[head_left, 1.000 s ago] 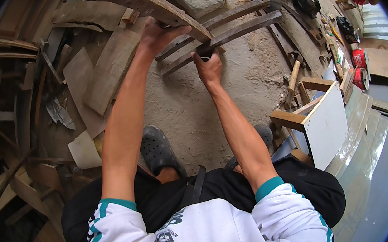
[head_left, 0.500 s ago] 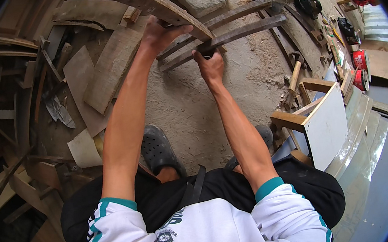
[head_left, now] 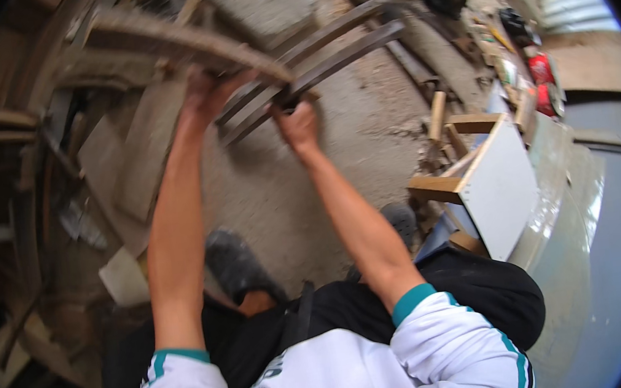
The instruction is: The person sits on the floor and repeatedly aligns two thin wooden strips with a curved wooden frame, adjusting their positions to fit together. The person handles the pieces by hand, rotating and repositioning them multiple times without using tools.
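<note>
Little has moved: left hand [head_left: 201,93] still grips curved slat [head_left: 178,40]; right hand [head_left: 298,122] fingers closed on dark tool [head_left: 286,105]. Slat looks stiff, light; hold mid-span.

Bare sandy floor [head_left: 279,190] open below the hands, wood offcuts [head_left: 115,162] crowding left, white cabinet [head_left: 505,187] blocking right
</note>
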The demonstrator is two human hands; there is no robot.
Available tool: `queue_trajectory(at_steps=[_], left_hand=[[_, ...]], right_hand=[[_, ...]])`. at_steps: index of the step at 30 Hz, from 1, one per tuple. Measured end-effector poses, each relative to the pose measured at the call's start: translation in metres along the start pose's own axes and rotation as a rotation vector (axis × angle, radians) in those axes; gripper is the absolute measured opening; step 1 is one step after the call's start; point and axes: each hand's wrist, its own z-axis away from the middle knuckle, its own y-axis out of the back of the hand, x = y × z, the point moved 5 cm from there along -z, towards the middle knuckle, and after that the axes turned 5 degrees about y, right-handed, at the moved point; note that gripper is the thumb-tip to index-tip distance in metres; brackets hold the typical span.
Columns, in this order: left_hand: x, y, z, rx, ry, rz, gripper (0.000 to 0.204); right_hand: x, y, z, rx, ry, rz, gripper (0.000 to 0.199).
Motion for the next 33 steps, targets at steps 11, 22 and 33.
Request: queue_trajectory(at_steps=[11, 22, 33], left_hand=[[0.003, -0.006, 0.004, -0.037, 0.056, 0.017, 0.048], [-0.010, -0.005, 0.001, -0.064, 0.060, -0.020, 0.043], [-0.018, -0.005, -0.003, -0.055, 0.011, -0.019, 0.040]], right_hand=[[-0.020, 0.006, 0.006, 0.043, 0.126, -0.011, 0.036], [-0.019, 0.004, 0.003, 0.014, 0.069, 0.044, 0.045], [0.001, -0.005, -0.008, -0.069, -0.019, 0.053, 0.044]])
